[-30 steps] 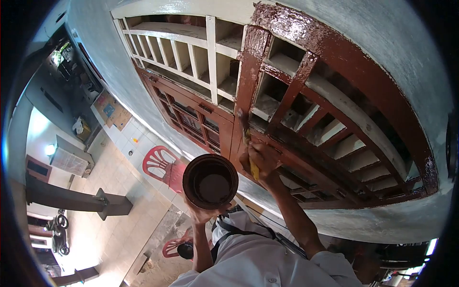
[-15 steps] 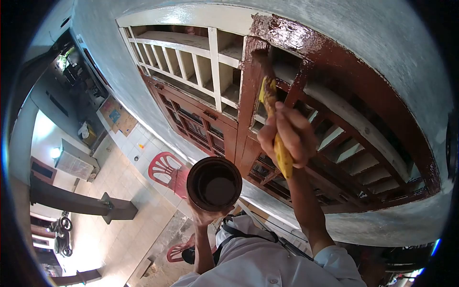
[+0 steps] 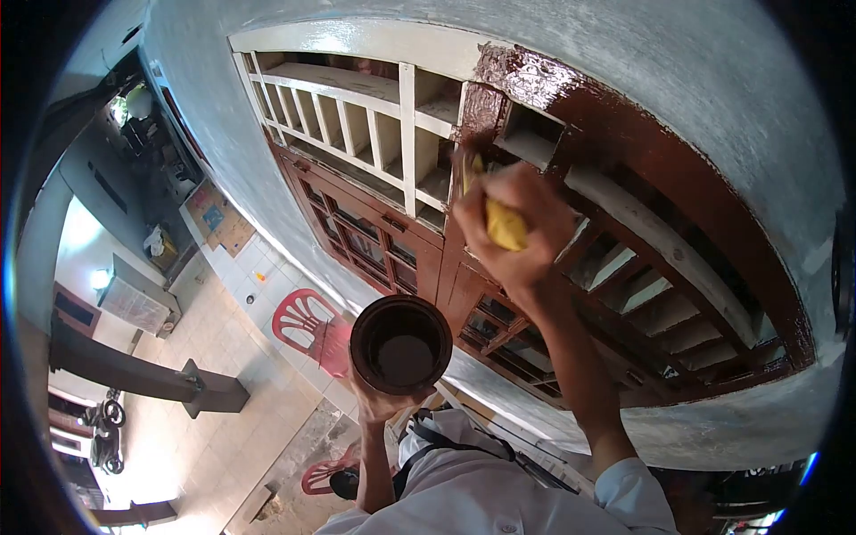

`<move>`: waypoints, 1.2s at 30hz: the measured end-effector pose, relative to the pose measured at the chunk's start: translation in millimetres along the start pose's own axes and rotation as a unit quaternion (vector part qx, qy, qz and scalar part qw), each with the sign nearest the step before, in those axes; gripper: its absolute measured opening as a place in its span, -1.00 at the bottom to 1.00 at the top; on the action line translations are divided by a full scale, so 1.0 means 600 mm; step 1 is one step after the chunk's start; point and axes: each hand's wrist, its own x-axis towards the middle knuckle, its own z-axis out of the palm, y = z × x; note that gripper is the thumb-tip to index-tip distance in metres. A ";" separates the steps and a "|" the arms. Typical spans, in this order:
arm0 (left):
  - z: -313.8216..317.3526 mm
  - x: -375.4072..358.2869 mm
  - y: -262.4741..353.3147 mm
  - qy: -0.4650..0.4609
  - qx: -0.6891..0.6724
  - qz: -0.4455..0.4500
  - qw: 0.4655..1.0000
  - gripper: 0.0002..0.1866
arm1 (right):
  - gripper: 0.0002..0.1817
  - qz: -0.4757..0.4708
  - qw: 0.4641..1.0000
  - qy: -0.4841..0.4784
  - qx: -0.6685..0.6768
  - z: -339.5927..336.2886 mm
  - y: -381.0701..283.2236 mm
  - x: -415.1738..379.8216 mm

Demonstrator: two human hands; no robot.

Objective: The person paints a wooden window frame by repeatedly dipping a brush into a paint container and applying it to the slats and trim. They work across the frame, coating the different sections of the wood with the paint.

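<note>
My left hand [image 3: 382,403] is wrapped round the underside of a round paint pot [image 3: 400,346], dark brown inside. In my right hand [image 3: 522,218] is a paintbrush [image 3: 506,225] with a yellow handle; the hand is smeared by motion. The bristles are blurred and lie against or close to the brown upright post of the wooden window frame [image 3: 482,114]. Brown paint covers the right part of the frame and looks wet and shiny along the top. The slatted vent [image 3: 374,125] on the left is cream white.
A grey wall [image 3: 713,80] surrounds the frame. Brown glazed shutters [image 3: 357,232] are below the vent. Red plastic chairs [image 3: 308,323] stand on the tiled floor far beneath me. A grey pillar [image 3: 214,390] is at left, with a motorcycle [image 3: 107,428] beyond it.
My right hand has moved down and slightly left along the post, carrying the brush, whose handle now points more towards me. The pot stays nearly in place in my left hand.
</note>
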 end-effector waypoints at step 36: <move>-0.017 -0.038 -0.041 0.046 0.048 -0.036 0.997 -0.03 | -0.82 0.071 0.996 -0.058 0.005 0.001 -0.007 -0.158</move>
